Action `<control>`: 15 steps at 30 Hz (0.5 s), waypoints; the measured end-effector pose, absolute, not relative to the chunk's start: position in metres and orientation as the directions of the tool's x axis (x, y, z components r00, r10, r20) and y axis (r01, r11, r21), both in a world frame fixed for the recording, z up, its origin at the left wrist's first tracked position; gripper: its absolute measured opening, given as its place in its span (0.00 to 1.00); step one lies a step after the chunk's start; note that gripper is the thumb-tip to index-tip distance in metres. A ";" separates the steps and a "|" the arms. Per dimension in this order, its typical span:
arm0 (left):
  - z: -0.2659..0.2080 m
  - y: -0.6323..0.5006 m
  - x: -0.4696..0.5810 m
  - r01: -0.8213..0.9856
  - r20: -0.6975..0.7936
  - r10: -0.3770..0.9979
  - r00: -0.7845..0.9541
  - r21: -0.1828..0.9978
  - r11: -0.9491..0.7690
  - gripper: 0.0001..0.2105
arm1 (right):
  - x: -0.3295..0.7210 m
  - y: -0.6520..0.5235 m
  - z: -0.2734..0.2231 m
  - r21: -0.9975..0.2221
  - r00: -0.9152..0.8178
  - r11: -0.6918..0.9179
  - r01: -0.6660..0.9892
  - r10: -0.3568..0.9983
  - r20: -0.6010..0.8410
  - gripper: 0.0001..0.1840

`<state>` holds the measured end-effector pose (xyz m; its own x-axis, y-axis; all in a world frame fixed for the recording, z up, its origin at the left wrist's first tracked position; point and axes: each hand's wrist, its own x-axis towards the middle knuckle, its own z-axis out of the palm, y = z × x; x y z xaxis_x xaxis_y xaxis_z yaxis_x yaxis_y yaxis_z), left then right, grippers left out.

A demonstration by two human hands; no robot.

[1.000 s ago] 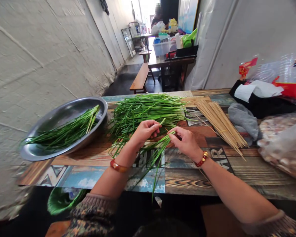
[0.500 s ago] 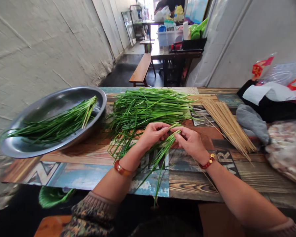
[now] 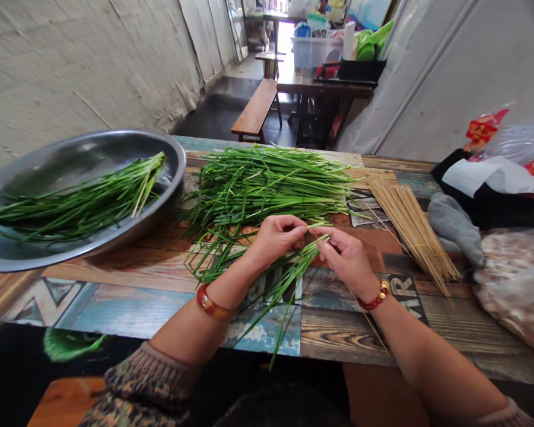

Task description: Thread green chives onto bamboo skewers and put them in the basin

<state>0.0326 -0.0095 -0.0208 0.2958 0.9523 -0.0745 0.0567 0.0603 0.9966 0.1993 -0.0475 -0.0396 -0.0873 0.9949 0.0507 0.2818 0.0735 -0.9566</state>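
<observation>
My left hand [image 3: 281,239] pinches a chive stalk near its pale end, thumb against forefinger. Close beside it, my right hand [image 3: 346,256] is closed on the pale ends of a small bunch of chives [image 3: 289,284], whose green tips trail toward the table's near edge. A thin bamboo skewer [image 3: 369,320] slants down from under the right hand; its upper end is hidden. Just beyond both hands lies a large pile of chives [image 3: 271,181]. Several bamboo skewers [image 3: 416,231] lie bundled right of it.
At left stands a metal basin [image 3: 180,172] holding skewered chives [image 3: 93,193]. A plastic bag of pale pieces [image 3: 516,273], a grey cloth [image 3: 454,222] and other bags occupy the right. Behind the patchwork table [image 3: 338,329] are a bench [image 3: 258,110] and another table with a clear bin [image 3: 315,52].
The view has shifted slightly, so the basin appears further left. Both hands stay close together at the chives' pale ends, with only small finger movement.
</observation>
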 end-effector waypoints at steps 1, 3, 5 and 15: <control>-0.021 -0.009 0.033 0.057 -0.072 0.952 0.297 0.997 0.057 0.08 | 0.199 -0.048 -0.040 -0.956 -0.087 0.079 0.284 0.995 0.057 0.15; -0.022 -0.009 0.033 0.064 -0.066 0.951 0.301 0.997 0.049 0.08 | 0.199 -0.048 -0.039 -0.951 -0.090 0.092 0.295 0.994 0.068 0.15; -0.022 -0.009 0.033 0.070 -0.065 0.951 0.302 0.996 0.046 0.09 | 0.199 -0.049 -0.039 -0.947 -0.094 0.098 0.307 0.993 0.072 0.15; -0.023 -0.010 0.034 0.145 -0.012 0.955 0.297 0.989 -0.032 0.09 | 0.199 -0.049 -0.041 -0.949 -0.091 0.078 0.306 0.994 0.052 0.19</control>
